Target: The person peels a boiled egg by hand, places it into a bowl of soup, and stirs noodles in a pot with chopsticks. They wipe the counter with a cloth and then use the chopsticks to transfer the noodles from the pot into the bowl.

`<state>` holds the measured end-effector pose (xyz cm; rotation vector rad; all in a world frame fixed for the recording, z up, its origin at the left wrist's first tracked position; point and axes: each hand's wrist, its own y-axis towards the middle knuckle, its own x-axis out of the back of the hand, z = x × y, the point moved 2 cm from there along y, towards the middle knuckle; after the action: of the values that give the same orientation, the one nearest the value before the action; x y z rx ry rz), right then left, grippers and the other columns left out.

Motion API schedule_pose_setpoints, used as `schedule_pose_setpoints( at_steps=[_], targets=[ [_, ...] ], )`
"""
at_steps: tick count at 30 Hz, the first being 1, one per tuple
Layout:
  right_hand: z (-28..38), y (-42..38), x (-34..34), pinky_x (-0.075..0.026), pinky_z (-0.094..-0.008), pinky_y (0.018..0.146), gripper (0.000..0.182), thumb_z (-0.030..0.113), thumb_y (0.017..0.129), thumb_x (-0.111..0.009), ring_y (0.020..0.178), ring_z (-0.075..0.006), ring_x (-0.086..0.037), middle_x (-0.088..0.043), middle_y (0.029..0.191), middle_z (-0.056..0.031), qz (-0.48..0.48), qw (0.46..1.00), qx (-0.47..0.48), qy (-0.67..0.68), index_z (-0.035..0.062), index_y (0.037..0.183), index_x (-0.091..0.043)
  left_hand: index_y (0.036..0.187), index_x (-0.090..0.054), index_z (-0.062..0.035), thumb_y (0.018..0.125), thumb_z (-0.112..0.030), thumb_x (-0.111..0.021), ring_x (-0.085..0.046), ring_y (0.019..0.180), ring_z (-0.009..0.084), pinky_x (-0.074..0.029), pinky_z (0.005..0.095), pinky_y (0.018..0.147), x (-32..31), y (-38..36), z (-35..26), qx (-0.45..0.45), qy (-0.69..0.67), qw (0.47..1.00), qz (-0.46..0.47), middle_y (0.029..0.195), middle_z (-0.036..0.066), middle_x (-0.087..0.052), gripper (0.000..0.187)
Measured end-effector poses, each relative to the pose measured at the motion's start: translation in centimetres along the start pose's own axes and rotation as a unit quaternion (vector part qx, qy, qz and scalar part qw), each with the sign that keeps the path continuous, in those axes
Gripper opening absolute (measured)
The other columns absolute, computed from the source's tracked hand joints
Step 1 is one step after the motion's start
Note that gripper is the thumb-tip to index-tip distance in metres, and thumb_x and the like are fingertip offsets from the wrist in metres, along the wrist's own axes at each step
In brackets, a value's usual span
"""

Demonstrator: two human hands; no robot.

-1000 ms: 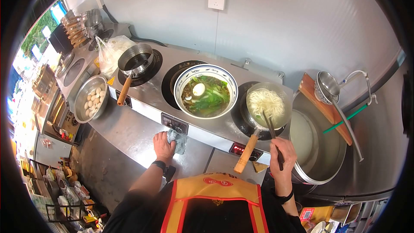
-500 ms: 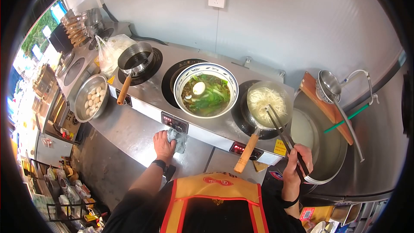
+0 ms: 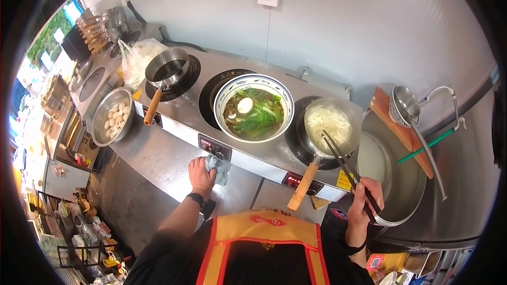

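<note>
My right hand (image 3: 367,200) is closed around a pair of long dark chopsticks (image 3: 342,162). Their tips reach into pale noodles (image 3: 328,122) in a saucepan, whose wooden handle (image 3: 303,187) points toward me. On the steel counter below the stove front, my left hand (image 3: 200,175) grips a crumpled grey-blue cloth (image 3: 221,171); part of the grip is hidden. Between the hands and farther back, a large patterned bowl (image 3: 289,106) holds broth, leafy greens (image 3: 259,115) and a peeled egg (image 3: 245,105).
Left of the bowl, another saucepan (image 3: 168,68) sits on a burner, its handle jutting forward. A steel basin (image 3: 100,136) of eggs stands farther left. At right are a large pot (image 3: 420,200), a wooden board (image 3: 395,121) and a ladle (image 3: 405,100).
The chopstick tips have shifted slightly left and down in the noodles, which lie differently. My left hand and the cloth stay nearly in place. The view has tilted a little.
</note>
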<state>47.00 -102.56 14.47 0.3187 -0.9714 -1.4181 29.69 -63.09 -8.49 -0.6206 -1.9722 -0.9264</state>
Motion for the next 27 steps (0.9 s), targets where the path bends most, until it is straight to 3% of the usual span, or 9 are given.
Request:
schedule_pose_setpoints(
  at_steps=[4, 6, 13, 15, 21, 27],
  targets=[
    [0.1, 0.0, 0.5, -0.045, -0.0245, 0.056, 0.009, 0.004, 0.09, -0.059, 0.064, -0.0135, -0.055, -0.06, 0.084, -0.0122, -0.003, 1.0, 0.007, 0.0, -0.0039, 0.092, -0.06, 0.106, -0.055, -0.0015, 0.071, -0.024, -0.059, -0.05, 0.101, 0.0361, -0.037, 0.0451, 0.093, -0.2, -0.1, 0.2, -0.005, 0.004, 1.0, -0.007, 0.104, 0.016, -0.056, 0.042],
    [0.6, -0.1, 1.1, -0.047, -0.0298, 0.062, 0.012, 0.01, 0.088, -0.061, 0.066, -0.0213, -0.059, -0.062, 0.079, -0.0132, -0.027, 0.999, -0.043, -0.015, -0.0014, 0.089, -0.062, 0.106, -0.055, -0.0012, 0.071, -0.024, -0.059, -0.05, 0.101, 0.0361, -0.037, 0.0451, 0.093, -0.1, -0.1, 0.2, -0.001, 0.002, 1.0, -0.003, 0.104, 0.016, -0.056, 0.042],
    [0.9, -0.2, 2.1, -0.049, -0.0237, 0.057, 0.008, 0.003, 0.09, -0.057, 0.067, -0.0148, -0.057, -0.059, 0.087, -0.0119, -0.009, 0.999, -0.048, 0.007, -0.0041, 0.093, -0.059, 0.107, -0.056, -0.0012, 0.072, -0.025, -0.059, -0.05, 0.102, 0.036, -0.037, 0.045, 0.093, -0.2, -0.1, 0.2, 0.014, 0.003, 1.0, 0.014, 0.104, 0.016, -0.056, 0.042],
    [-0.3, -0.7, 2.0, -0.051, -0.0239, 0.059, 0.01, 0.005, 0.091, -0.056, 0.068, -0.0158, -0.058, -0.058, 0.09, -0.013, -0.05, 0.994, -0.046, 0.09, -0.004, 0.094, -0.058, 0.106, -0.056, -0.0013, 0.072, -0.025, -0.059, -0.049, 0.102, 0.036, -0.037, 0.0451, 0.094, -0.2, 0.0, 0.1, 0.01, 0.0, 1.0, 0.004, 0.104, 0.016, -0.056, 0.042],
    [-3.0, -1.3, 1.2, -0.053, -0.0263, 0.059, 0.011, 0.006, 0.09, -0.056, 0.068, -0.0181, -0.061, -0.06, 0.093, -0.015, -0.114, 0.981, -0.085, 0.129, -0.0041, 0.093, -0.058, 0.105, -0.057, -0.0016, 0.071, -0.025, -0.059, -0.049, 0.102, 0.0359, -0.036, 0.0451, 0.095, -0.1, 0.0, 0.0, 0.012, 0.0, 1.0, 0.009, 0.104, 0.016, -0.057, 0.041],
    [-4.9, -1.6, 1.8, -0.054, -0.0292, 0.059, 0.016, 0.013, 0.088, -0.061, 0.073, -0.0199, -0.063, -0.06, 0.087, -0.0127, -0.197, 0.934, -0.217, 0.203, -0.0029, 0.091, -0.058, 0.107, -0.057, -0.0023, 0.071, -0.027, -0.061, -0.049, 0.103, 0.036, -0.036, 0.0458, 0.095, -0.6, 0.0, 0.9, 0.013, -0.008, 1.0, 0.02, 0.105, 0.017, -0.056, 0.044]
  ],
)
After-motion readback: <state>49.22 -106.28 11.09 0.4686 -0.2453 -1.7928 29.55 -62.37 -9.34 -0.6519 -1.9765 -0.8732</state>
